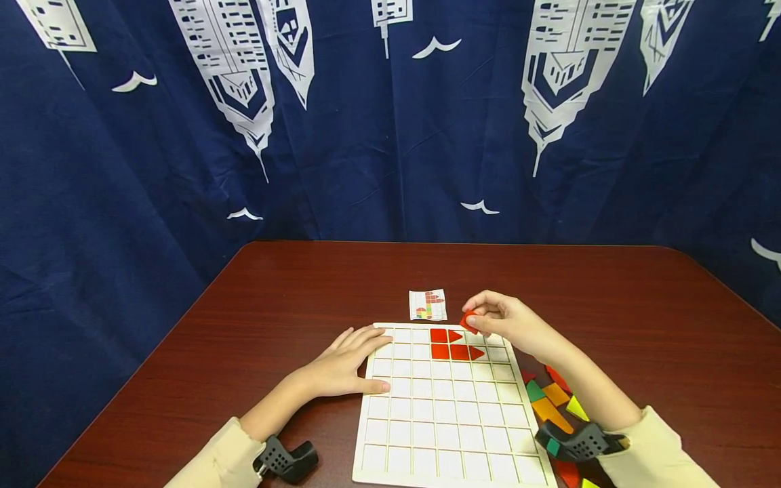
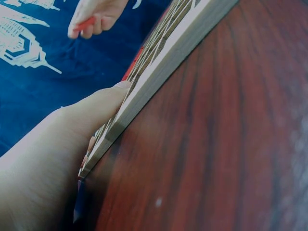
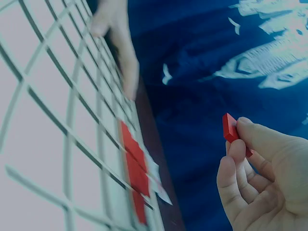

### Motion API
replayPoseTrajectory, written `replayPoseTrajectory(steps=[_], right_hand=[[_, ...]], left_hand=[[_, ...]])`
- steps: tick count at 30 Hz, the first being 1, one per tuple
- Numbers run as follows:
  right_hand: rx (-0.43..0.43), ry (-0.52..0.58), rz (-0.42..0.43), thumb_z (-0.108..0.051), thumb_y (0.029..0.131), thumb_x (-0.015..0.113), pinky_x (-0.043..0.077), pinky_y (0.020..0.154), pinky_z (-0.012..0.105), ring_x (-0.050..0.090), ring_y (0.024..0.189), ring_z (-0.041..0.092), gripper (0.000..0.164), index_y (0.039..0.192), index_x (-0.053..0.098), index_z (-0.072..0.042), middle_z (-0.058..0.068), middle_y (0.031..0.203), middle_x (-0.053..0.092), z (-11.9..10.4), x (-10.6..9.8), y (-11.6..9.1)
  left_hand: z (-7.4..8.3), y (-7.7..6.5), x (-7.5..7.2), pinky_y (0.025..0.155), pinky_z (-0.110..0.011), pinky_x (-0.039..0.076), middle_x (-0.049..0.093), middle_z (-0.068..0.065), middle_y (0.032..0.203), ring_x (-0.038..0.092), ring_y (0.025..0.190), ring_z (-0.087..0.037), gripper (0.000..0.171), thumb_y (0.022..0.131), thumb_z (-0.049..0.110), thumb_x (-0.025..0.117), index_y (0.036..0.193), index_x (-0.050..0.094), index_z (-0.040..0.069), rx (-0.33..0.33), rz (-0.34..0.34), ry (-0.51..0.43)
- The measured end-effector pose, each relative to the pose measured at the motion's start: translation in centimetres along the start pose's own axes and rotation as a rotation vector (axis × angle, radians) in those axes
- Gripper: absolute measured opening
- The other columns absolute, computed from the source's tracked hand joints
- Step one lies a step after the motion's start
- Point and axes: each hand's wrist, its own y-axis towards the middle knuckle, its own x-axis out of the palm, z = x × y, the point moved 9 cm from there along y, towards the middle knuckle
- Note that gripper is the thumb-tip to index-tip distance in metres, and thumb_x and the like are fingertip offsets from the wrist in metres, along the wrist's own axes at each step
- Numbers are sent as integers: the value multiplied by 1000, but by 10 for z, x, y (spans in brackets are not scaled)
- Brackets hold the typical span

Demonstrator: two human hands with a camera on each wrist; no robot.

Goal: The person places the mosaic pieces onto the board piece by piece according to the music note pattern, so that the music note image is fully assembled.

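Observation:
A white gridded board (image 1: 439,410) lies on the table, with red squares (image 1: 439,352) and red triangles (image 1: 476,353) set in its two far rows. My left hand (image 1: 348,364) rests spread on the board's left edge; its thumb (image 2: 98,108) presses on the rim in the left wrist view. Above the board's far right corner, my right hand (image 1: 503,322) pinches a small red block (image 3: 231,128) between thumb and fingers. The block is apart from the board, and its full outline is partly hidden by the fingers.
A small printed card (image 1: 428,305) with a colored block pattern lies just beyond the board. Loose orange (image 1: 552,413), green (image 1: 534,391), yellow and red pieces are scattered right of the board, partly under my right forearm. A blue patterned curtain (image 1: 390,135) hangs behind the table (image 1: 274,291).

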Motion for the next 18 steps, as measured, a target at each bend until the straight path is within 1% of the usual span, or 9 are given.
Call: replayPoseTrajectory(steps=[3, 8, 13, 18], right_hand=[[0, 16, -37, -24, 87, 61, 49, 63, 27, 56, 70, 20, 35, 109, 52, 1, 7, 86, 56, 0, 19, 6], [10, -36, -98, -21, 85, 63, 45, 58, 21, 51, 67, 13, 27, 101, 56, -1, 3, 82, 52, 9, 43, 10], [-7, -58, -132, -16, 85, 63, 42, 57, 17, 49, 66, 9, 21, 97, 58, 0, 2, 79, 53, 18, 55, 10], [-39, -88, -147, -15, 82, 66, 42, 58, 17, 50, 65, 8, 19, 95, 59, -3, 1, 78, 55, 17, 61, 11]], left_hand=[[0, 0, 1, 114, -47, 5, 22, 3, 150, 11, 141, -15, 77, 79, 64, 51, 142, 28, 26, -2, -1, -3], [0, 0, 2, 114, -47, 5, 21, 3, 150, 10, 141, -15, 77, 79, 64, 51, 142, 28, 26, -5, -1, -3], [0, 0, 1, 114, -47, 5, 21, 3, 150, 10, 142, -16, 77, 79, 64, 51, 142, 28, 26, -6, -5, -1], [0, 0, 0, 114, -48, 6, 21, 3, 150, 10, 141, -16, 77, 79, 64, 51, 142, 28, 26, 1, 2, -2]])
